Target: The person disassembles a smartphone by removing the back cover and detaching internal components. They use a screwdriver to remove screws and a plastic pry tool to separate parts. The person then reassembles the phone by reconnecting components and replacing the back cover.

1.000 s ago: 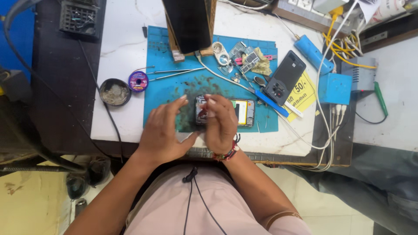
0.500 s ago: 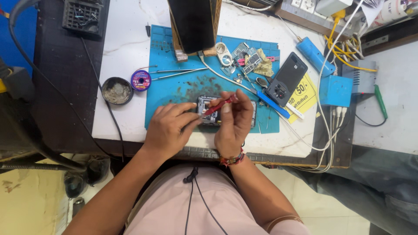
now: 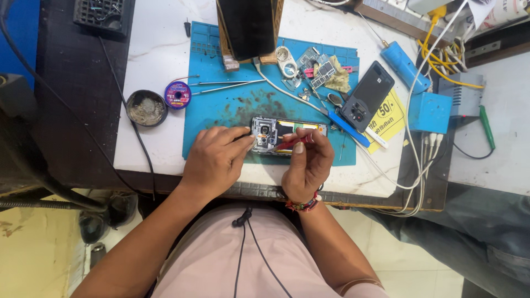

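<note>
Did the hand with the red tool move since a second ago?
Yes. The right hand with the red tool slid down and to the right along the opened phone, judged against the blue work mat, uncovering the phone's camera end.
</note>
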